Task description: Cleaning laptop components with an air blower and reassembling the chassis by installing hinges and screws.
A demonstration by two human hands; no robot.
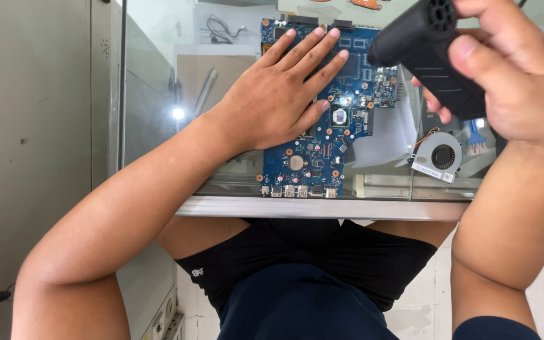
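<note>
From the head view, your left hand (278, 94) lies flat, fingers spread, on the blue board (322, 113), whose long axis runs away from you on the glass table (322, 208). Your right hand (511, 82) grips the black blower (429, 53) just right of the board, nozzle toward it.

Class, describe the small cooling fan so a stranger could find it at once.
Start at the glass table. Right of the blue circuit board under the left hand, near the table's front edge, lies the fan. Only it is round-bladed, black in a silver-grey housing.
</note>
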